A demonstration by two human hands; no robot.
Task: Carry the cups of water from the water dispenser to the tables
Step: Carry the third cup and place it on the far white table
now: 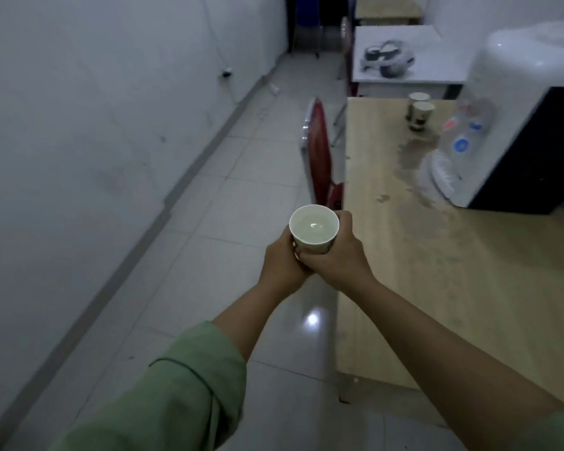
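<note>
1. Over the tiled floor [241,196], beside the tabletop [437,271]: paper cup [314,230], upright, nearly full of water, grasped by left hand [282,265] and right hand [337,255] wrapped together around its wall.
2. Hazard: squeezing the soft wall, or a jolt mid-step, would likely slop water over the rim.
3. Hazard: red chair [318,154] stands close ahead; clipping it risks a spill.
4. Hazard: wet patch near water dispenser [489,118] and two standing cups [419,112]; floor drips could be slippery.
</note>
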